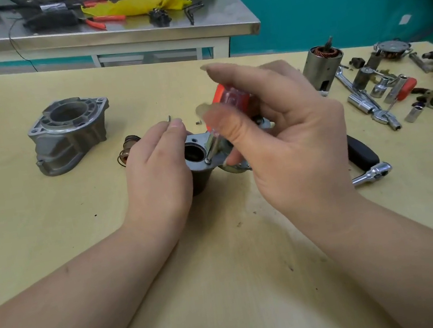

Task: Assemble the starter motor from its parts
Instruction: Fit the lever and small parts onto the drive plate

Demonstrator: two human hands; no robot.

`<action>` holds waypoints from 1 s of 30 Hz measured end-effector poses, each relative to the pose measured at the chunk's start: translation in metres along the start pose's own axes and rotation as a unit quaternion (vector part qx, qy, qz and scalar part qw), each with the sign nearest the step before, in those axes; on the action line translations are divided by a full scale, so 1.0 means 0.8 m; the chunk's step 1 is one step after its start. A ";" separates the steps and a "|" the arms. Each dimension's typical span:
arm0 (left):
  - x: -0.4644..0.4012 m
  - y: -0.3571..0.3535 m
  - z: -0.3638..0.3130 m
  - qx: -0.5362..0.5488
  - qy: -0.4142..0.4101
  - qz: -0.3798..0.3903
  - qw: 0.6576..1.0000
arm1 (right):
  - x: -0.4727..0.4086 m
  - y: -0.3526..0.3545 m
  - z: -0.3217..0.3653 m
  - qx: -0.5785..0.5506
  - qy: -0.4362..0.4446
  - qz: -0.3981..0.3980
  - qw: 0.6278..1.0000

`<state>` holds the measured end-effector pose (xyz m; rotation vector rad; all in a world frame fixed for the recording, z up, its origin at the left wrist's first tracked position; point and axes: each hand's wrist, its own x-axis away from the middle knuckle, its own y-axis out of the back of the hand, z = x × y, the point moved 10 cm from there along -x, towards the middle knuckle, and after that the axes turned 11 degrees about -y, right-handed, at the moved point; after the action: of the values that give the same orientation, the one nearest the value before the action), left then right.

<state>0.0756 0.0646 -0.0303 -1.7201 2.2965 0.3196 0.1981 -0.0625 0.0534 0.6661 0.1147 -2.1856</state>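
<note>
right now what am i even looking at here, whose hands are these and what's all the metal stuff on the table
This is one picture from a camera worn on a person's head, looking down at their own two bare hands; no robot is involved. They are putting a starter motor together on a pale wooden table.

The right hand grips a screwdriver with a red and clear handle, its tip on a screw in a dark cylinder with a metal flange. The left hand steadies that cylinder and seems to pinch a small pin.

To the left sits a grey cast housing, and beside the left hand a small coppery part with a spring. On the right stand a wound armature, sockets and a ratchet wrench. Behind is a steel bench with more tools.
</note>
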 end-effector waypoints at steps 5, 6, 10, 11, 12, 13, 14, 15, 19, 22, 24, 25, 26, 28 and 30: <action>0.001 0.000 0.002 0.009 0.008 -0.003 1.000 | 0.002 0.001 -0.004 -0.027 -0.013 0.022 0.999; 0.001 0.000 0.001 0.006 0.006 -0.001 1.000 | 0.000 0.001 -0.004 -0.036 -0.020 0.015 0.999; 0.000 -0.002 -0.004 -0.013 -0.010 0.010 1.000 | -0.003 0.004 -0.001 -0.027 -0.008 -0.006 1.000; 0.000 -0.002 -0.003 -0.008 -0.007 0.009 1.000 | -0.001 0.003 -0.001 -0.032 -0.006 0.003 0.999; 0.001 -0.001 -0.002 0.001 -0.002 0.007 1.000 | 0.000 0.001 -0.003 -0.043 -0.010 0.017 0.999; 0.001 -0.001 -0.001 0.006 0.000 0.005 1.000 | 0.001 0.000 -0.007 -0.057 -0.023 0.031 0.998; 0.001 -0.001 -0.001 0.005 0.000 0.004 1.000 | 0.002 -0.001 -0.011 -0.069 -0.038 0.038 0.996; 0.001 -0.001 -0.001 0.000 -0.004 0.004 1.000 | 0.002 0.000 -0.013 -0.072 -0.046 0.034 0.996; 0.000 -0.001 -0.004 -0.019 -0.020 0.007 1.000 | -0.002 0.002 -0.004 -0.009 -0.008 -0.008 1.000; 0.000 0.001 0.003 0.006 0.003 -0.005 1.000 | 0.000 0.000 -0.006 -0.041 -0.005 0.009 0.999; 0.001 0.001 0.002 0.011 0.005 -0.008 1.000 | 0.002 -0.003 -0.010 -0.079 -0.028 0.035 0.996; 0.001 0.000 0.001 0.011 0.003 -0.007 1.000 | 0.002 -0.004 -0.011 -0.085 -0.038 0.040 0.995; 0.001 -0.001 0.001 0.010 0.000 -0.004 1.000 | 0.001 -0.003 -0.011 -0.081 -0.042 0.032 0.995; 0.001 -0.002 0.000 0.008 -0.004 0.002 1.000 | 0.000 0.000 -0.006 -0.044 -0.029 0.001 0.999; 0.000 -0.002 -0.001 0.005 -0.007 0.010 1.000 | 0.000 -0.004 -0.001 -0.020 -0.013 -0.003 1.000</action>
<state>0.0773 0.0639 -0.0295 -1.6859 2.3020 0.3220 0.1964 -0.0600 0.0524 0.6151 0.1457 -2.1906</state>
